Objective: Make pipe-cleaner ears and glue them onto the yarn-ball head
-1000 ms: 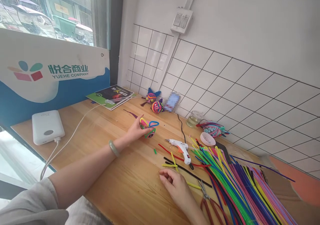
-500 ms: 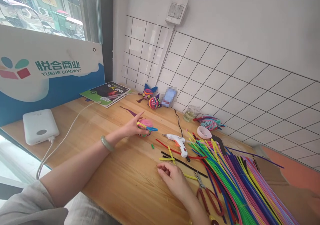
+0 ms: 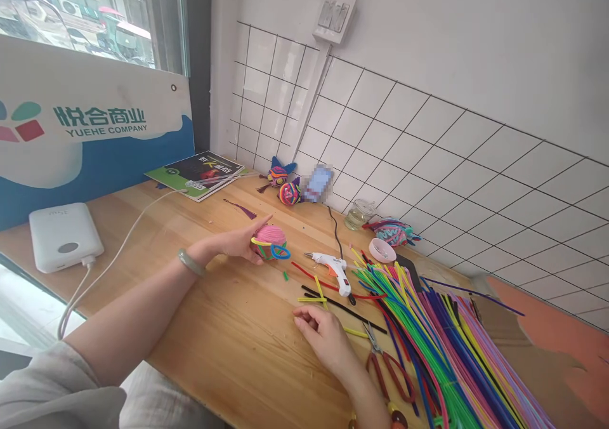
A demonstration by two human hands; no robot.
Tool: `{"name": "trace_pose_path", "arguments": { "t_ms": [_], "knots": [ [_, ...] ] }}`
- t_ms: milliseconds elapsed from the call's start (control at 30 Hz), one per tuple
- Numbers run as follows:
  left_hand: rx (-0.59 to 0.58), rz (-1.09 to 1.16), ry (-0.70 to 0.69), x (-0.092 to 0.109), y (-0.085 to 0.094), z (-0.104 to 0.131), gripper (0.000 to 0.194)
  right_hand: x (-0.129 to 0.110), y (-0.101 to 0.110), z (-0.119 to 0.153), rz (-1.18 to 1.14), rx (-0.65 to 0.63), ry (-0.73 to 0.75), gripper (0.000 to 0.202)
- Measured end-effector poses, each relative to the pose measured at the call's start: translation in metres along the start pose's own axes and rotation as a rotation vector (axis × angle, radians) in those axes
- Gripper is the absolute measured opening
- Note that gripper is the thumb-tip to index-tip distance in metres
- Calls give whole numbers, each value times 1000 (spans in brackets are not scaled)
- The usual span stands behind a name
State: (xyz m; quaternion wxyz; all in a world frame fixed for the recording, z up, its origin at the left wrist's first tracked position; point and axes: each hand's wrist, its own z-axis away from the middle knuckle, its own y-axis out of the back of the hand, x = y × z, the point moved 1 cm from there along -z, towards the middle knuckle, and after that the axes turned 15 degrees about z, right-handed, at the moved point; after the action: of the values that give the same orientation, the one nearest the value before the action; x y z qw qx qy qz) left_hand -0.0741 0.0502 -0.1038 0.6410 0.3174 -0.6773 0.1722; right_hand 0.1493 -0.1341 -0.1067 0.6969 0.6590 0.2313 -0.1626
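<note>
A small ball (image 3: 272,233) wrapped in pink and green fuzzy stems sits on the wooden table; a yellow stem and a blue loop (image 3: 280,251) show on its front. My left hand (image 3: 238,243) is at the ball's left side, thumb stretched up and fingers spread; whether they press on it I cannot tell. My right hand (image 3: 323,334) rests loosely curled on the table with nothing visible in it. Just beyond it lie crossed yellow stems (image 3: 320,292) and black stems (image 3: 352,313). Red-handled pliers (image 3: 387,369) lie to its right.
A white glue gun (image 3: 333,269) lies right of the ball. Bundles of coloured stems (image 3: 457,346) fill the right side. Along the wall stand finished figures (image 3: 288,191), a glass jar (image 3: 359,214) and a pink bowl (image 3: 382,250). A white power bank (image 3: 65,237) with a cable is at left.
My left hand's fingers have drawn back left from the front of the ball. The blue loop has turned and shows as a round ring. My right hand stays where it was.
</note>
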Motion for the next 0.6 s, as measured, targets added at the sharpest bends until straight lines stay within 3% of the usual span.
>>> {"name": "trace_pose_path", "arguments": {
  "t_ms": [200, 267, 333, 433, 567, 600],
  "knots": [
    [-2, 28, 31, -3, 13, 7, 111, -3, 3, 0, 10, 10, 19, 18],
    [33, -30, 38, -2, 22, 11, 101, -3, 3, 0, -6, 16, -12, 19],
    [122, -143, 46, 2, 32, 13, 80, -2, 3, 0, -21, 36, -49, 19],
    [333, -277, 20, 11, 46, 13, 50, -2, 5, 0, 2, 115, -36, 19],
    [905, -417, 56, 29, 58, 14, 22, -2, 11, -1, 52, 233, 4, 30],
    [947, -411, 56, 33, 58, 14, 19, -1, 13, -1, 59, 247, 0, 31]
  ]
}}
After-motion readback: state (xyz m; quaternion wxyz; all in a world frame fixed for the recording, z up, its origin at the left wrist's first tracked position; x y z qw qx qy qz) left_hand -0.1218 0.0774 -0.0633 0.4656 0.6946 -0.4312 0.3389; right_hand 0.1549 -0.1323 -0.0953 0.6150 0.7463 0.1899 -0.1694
